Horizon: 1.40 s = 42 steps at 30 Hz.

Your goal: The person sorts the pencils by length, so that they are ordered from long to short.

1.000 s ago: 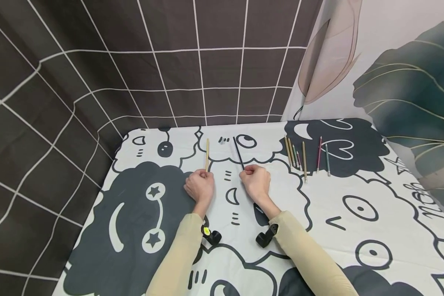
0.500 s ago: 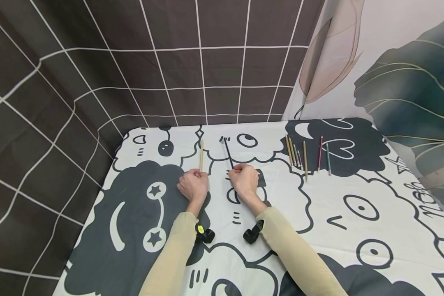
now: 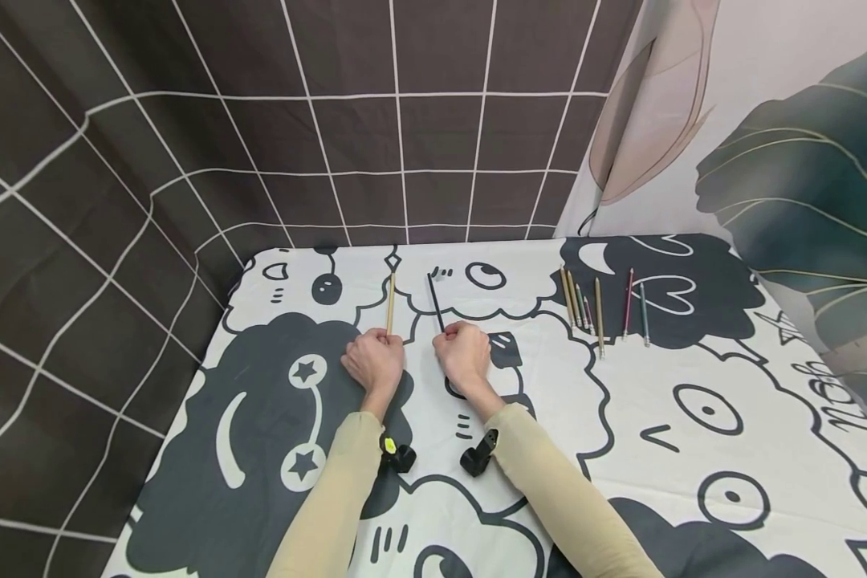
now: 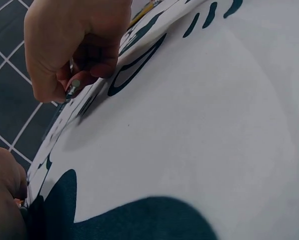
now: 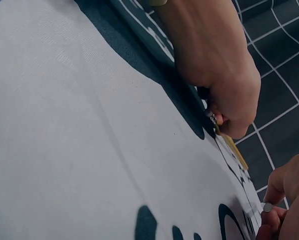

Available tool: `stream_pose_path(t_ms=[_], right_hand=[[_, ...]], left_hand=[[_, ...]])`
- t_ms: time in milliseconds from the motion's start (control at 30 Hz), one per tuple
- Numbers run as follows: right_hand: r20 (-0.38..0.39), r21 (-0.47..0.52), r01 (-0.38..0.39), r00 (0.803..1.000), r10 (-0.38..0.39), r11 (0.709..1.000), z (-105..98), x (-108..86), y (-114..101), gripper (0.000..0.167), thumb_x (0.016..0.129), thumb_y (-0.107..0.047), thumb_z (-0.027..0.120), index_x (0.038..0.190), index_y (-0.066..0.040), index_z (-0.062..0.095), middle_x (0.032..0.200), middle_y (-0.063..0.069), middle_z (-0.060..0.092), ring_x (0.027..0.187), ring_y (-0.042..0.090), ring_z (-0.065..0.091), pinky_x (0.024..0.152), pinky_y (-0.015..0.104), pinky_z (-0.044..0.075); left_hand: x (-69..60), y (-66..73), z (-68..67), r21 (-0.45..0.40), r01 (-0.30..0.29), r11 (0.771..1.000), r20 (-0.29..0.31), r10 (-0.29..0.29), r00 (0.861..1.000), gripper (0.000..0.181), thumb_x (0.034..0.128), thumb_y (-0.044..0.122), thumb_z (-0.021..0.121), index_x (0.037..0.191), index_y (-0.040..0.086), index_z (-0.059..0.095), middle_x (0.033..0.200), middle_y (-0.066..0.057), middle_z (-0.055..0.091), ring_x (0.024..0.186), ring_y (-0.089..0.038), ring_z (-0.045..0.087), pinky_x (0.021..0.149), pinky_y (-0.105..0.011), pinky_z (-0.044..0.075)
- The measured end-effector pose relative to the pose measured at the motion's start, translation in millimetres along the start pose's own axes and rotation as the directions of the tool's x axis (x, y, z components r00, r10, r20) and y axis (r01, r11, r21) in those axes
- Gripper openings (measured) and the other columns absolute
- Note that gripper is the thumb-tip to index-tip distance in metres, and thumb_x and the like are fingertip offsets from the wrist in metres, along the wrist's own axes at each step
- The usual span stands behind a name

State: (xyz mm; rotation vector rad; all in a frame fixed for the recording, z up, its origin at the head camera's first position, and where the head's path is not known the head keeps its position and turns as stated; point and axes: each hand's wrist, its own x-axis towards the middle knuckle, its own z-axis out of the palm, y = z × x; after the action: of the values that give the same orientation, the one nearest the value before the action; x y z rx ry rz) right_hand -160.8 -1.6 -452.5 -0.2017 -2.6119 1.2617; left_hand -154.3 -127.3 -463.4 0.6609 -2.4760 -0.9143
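My left hand (image 3: 376,361) pinches a yellow pencil (image 3: 391,303) near its lower end; the pencil points away from me over the patterned cloth (image 3: 542,417). To its right, my right hand (image 3: 465,356) holds a black pencil (image 3: 435,302) by its lower end, the far tip leaning left. The two hands are close together but apart. The right wrist view shows the yellow pencil (image 5: 234,150) beyond the left hand's curled fingers. In the left wrist view, the eraser end (image 4: 75,83) of the black pencil pokes out of the right hand (image 4: 74,45).
Several more pencils lie on the cloth at the right: a group of gold and green ones (image 3: 569,297), a separate gold pencil (image 3: 599,317), a red pencil (image 3: 628,302) and a teal pencil (image 3: 644,315). A dark gridded curtain (image 3: 347,136) hangs along the back and left.
Both hands have shifted left with their pencils, the right hand farther, so the black pencil now lies nearer the yellow one. The loose pencils at the right have stayed in place.
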Motion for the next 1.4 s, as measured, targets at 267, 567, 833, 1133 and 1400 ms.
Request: stream_pose_path(t_ms=[267, 567, 833, 1133, 1400], right_hand=[[-0.001, -0.036, 0.035, 0.999, -0.035, 0.999, 1.9, -0.3, -0.7, 0.008, 0.076, -0.003, 0.066, 0.08, -0.001, 0.074, 0.068, 0.006, 0.067, 0.07, 0.029, 0.065, 0.067, 0.043, 0.052], [-0.005, -0.047, 0.059, 0.998, -0.059, 0.997, 2.9, 0.3, -0.6, 0.008, 0.077, -0.003, 0.066, 0.079, -0.001, 0.073, 0.068, 0.007, 0.067, 0.068, 0.029, 0.065, 0.066, 0.043, 0.051], [0.004, -0.059, 0.067, 0.998, -0.067, 0.996, 3.1, 0.4, -0.1, 0.008, 0.078, -0.003, 0.067, 0.08, -0.001, 0.073, 0.069, 0.007, 0.068, 0.07, 0.03, 0.066, 0.067, 0.043, 0.051], [0.023, -0.082, 0.053, 0.998, -0.052, 0.995, 4.6, 1.0, 0.8, 0.009, 0.078, -0.003, 0.066, 0.082, -0.001, 0.074, 0.072, 0.007, 0.07, 0.073, 0.03, 0.067, 0.068, 0.043, 0.052], [0.03, -0.083, 0.07, 0.997, -0.068, 0.994, 3.8, 0.8, 1.6, 0.009, 0.08, -0.001, 0.067, 0.085, 0.001, 0.075, 0.074, 0.009, 0.071, 0.076, 0.031, 0.068, 0.072, 0.043, 0.053]], left_hand=[[-0.2, -1.0, 1.4, 0.019, -0.014, 1.0, 0.002, 0.014, 1.0, 0.014, 0.0811, 0.011, 0.069, 0.089, 0.004, 0.077, 0.084, -0.013, 0.072, 0.085, -0.038, 0.06, 0.082, -0.048, 0.039], [-0.1, -2.5, 3.4, 0.001, -0.013, 1.0, -0.008, 0.013, 1.0, 0.014, 0.0812, 0.012, 0.069, 0.089, 0.004, 0.077, 0.081, -0.011, 0.072, 0.084, -0.038, 0.06, 0.082, -0.048, 0.038], [-0.8, -2.2, 3.9, -0.006, -0.003, 1.0, 0.0, 0.003, 1.0, 0.011, 0.0817, 0.011, 0.07, 0.088, 0.005, 0.077, 0.077, -0.009, 0.071, 0.084, -0.036, 0.059, 0.082, -0.047, 0.038], [-2.0, -4.5, 5.5, -0.015, 0.0, 1.0, -0.001, 0.0, 1.0, 0.01, 0.0815, 0.01, 0.07, 0.088, 0.006, 0.077, 0.077, -0.008, 0.07, 0.084, -0.036, 0.059, 0.082, -0.047, 0.038], [-2.8, -4.5, 5.3, -0.026, -0.009, 1.0, -0.009, 0.008, 1.0, 0.01, 0.0808, 0.01, 0.071, 0.087, 0.006, 0.076, 0.075, -0.007, 0.069, 0.083, -0.036, 0.059, 0.081, -0.047, 0.037]])
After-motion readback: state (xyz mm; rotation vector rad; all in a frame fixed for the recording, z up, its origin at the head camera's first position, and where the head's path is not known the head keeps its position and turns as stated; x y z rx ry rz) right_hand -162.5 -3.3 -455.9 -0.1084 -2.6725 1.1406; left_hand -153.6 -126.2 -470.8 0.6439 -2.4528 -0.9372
